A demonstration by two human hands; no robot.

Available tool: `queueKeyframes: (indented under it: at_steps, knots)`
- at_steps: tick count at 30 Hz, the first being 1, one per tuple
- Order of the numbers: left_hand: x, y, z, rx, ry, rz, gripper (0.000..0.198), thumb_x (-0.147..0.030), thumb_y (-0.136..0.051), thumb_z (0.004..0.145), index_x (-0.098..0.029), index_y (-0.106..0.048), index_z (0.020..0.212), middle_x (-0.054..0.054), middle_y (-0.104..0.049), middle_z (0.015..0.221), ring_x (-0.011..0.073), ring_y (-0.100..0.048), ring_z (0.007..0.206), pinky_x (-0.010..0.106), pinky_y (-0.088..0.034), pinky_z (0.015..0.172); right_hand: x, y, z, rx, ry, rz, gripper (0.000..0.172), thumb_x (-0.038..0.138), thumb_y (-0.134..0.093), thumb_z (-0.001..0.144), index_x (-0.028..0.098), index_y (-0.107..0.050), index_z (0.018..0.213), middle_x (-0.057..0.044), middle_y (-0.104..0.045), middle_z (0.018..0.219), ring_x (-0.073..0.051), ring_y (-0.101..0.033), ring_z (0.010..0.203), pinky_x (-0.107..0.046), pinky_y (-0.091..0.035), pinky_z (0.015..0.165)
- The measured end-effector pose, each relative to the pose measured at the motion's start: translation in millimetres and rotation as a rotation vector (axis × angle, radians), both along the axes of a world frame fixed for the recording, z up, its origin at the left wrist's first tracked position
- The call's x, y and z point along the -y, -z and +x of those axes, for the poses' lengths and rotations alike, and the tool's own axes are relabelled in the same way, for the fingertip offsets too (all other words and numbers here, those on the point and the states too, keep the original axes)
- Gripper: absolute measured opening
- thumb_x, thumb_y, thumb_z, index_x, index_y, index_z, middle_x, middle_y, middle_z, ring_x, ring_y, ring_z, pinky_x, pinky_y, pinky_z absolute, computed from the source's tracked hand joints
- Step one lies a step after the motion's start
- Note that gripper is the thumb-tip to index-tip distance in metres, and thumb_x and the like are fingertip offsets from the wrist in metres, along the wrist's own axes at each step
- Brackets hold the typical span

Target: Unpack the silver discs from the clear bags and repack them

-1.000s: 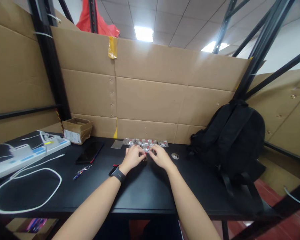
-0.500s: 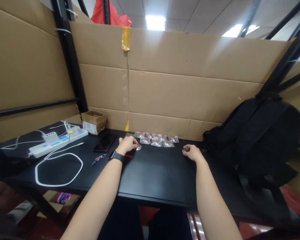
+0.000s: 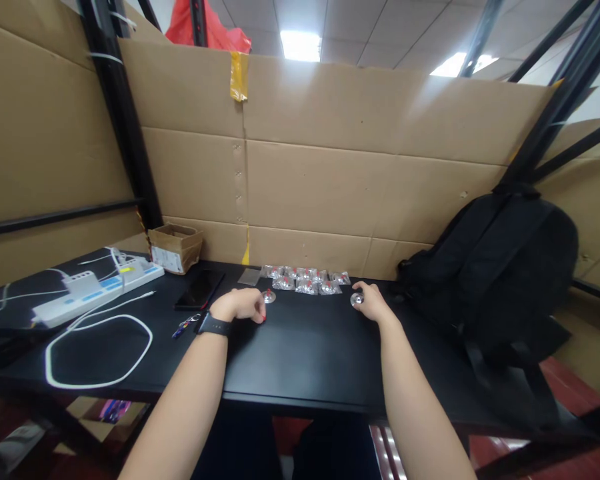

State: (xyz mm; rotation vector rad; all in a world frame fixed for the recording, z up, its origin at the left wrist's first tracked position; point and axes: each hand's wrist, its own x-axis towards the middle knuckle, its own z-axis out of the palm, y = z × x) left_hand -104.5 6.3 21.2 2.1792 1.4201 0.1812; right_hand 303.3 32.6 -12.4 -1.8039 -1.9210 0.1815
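Observation:
My left hand, with a black watch on its wrist, is low over the black table. Its fingertips are pinched on a small red loop. Just beyond those fingertips a clear suction cup with a red top rests on the table. On the right, my right hand curls its fingers around another clear suction cup at the tabletop. Between and behind the hands lie several clear packets with red bits inside.
A flat clear sleeve, a phone, a keychain, a power strip with white cables and a small cardboard box are on the left. A black backpack stands at the right. Cardboard walls enclose the back.
My left hand has left the suction cup, moved nearer me and pinched the red loop that lay on the table. My right hand stays at its suction cup. The view has shifted slightly.

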Motion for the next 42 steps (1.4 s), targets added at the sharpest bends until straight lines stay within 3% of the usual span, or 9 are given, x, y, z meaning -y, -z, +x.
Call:
queueKeyframes:
  at_steps: [2, 4, 10, 14, 17, 24, 32, 36, 42]
  knots:
    - [5, -2.5, 17, 0.161, 0.172, 0.045, 0.011, -0.029, -0.073, 0.069, -0.022, -0.075, 0.078, 0.001, -0.077, 0.08, 0.0187, -0.069, 0.076, 0.024, -0.046, 0.072, 2, -2.0, -12, -0.019, -0.083, 0.043, 0.054, 0.004, -0.07, 0.065, 0.02, -0.065, 0.116, -0.006, -0.055, 0.106, -0.017, -0.063, 0.09, -0.029, -0.048, 0.091]
    - [8, -2.8, 33, 0.288, 0.238, 0.102, 0.016, -0.033, -0.068, 0.077, -0.021, -0.073, 0.086, 0.002, -0.077, 0.081, 0.0174, -0.07, 0.076, 0.023, -0.047, 0.071, 4, -4.9, -23, -0.023, -0.178, 0.047, 0.051, 0.002, -0.07, 0.064, 0.02, -0.067, 0.111, -0.005, -0.055, 0.104, -0.017, -0.063, 0.092, -0.028, -0.048, 0.089]
    - [9, 4.7, 62, 0.438, 0.161, 0.279, 0.016, -0.032, -0.07, 0.08, -0.021, -0.068, 0.091, 0.001, -0.077, 0.077, 0.0171, -0.071, 0.076, 0.024, -0.048, 0.075, 12, -13.0, -37, -0.029, -0.27, -0.118, 0.029, 0.006, -0.075, 0.066, 0.016, -0.071, 0.093, -0.005, -0.066, 0.091, -0.018, -0.066, 0.081, -0.028, -0.051, 0.078]
    - [8, 9.6, 67, 0.487, 0.107, 0.319, 0.016, -0.035, -0.073, 0.078, -0.02, -0.071, 0.081, 0.003, -0.077, 0.081, 0.0176, -0.072, 0.078, 0.025, -0.049, 0.075, 20, -17.5, -31, -0.033, -0.28, -0.144, 0.049, 0.014, -0.083, 0.058, 0.02, -0.072, 0.106, -0.007, -0.065, 0.105, -0.019, -0.066, 0.086, -0.029, -0.052, 0.081]
    - [5, 12.9, 67, 0.5, 0.103, 0.282, 0.019, -0.037, -0.077, 0.074, -0.019, -0.075, 0.078, 0.004, -0.078, 0.081, 0.0189, -0.072, 0.077, 0.026, -0.05, 0.074, 23, -20.6, -23, 0.002, -0.267, -0.179, 0.062, 0.009, -0.081, 0.052, 0.022, -0.071, 0.112, -0.007, -0.065, 0.11, -0.02, -0.066, 0.092, -0.029, -0.052, 0.084]
    - [0, 17.6, 68, 0.511, 0.096, 0.228, 0.023, -0.041, -0.079, 0.071, -0.02, -0.081, 0.079, 0.006, -0.079, 0.083, 0.0227, -0.073, 0.081, 0.03, -0.052, 0.078, 20, -20.8, -21, 0.04, -0.196, -0.213, 0.049, 0.007, -0.074, 0.056, 0.018, -0.075, 0.104, -0.008, -0.073, 0.101, -0.022, -0.07, 0.091, -0.028, -0.052, 0.083]
    - [3, 20.7, 73, 0.57, 0.056, 0.247, 0.019, -0.037, -0.08, 0.07, -0.019, -0.076, 0.078, 0.006, -0.079, 0.092, 0.0236, -0.072, 0.093, 0.035, -0.051, 0.092, 23, -22.7, -25, 0.032, -0.221, -0.185, 0.052, 0.004, -0.075, 0.049, 0.017, -0.076, 0.1, -0.009, -0.076, 0.103, -0.025, -0.071, 0.096, -0.029, -0.052, 0.087]
    - [2, 20.0, 77, 0.649, -0.007, 0.282, 0.024, -0.034, -0.077, 0.074, -0.019, -0.077, 0.093, 0.006, -0.078, 0.093, 0.0228, -0.072, 0.092, 0.035, -0.051, 0.091, 26, -29.7, -37, -0.085, -0.319, -0.033, 0.051, 0.009, -0.073, 0.058, 0.019, -0.073, 0.108, -0.006, -0.076, 0.102, -0.023, -0.071, 0.09, -0.03, -0.052, 0.084]
    - [3, 13.5, 79, 0.734, -0.071, 0.368, 0.021, -0.038, -0.073, 0.08, -0.02, -0.078, 0.09, 0.006, -0.078, 0.094, 0.0229, -0.072, 0.091, 0.032, -0.053, 0.089, 35, -36.8, -92, -0.542, -0.571, 0.217, 0.039, 0.026, -0.074, 0.074, 0.023, -0.068, 0.113, -0.008, -0.073, 0.114, -0.024, -0.07, 0.1, -0.034, -0.054, 0.083]
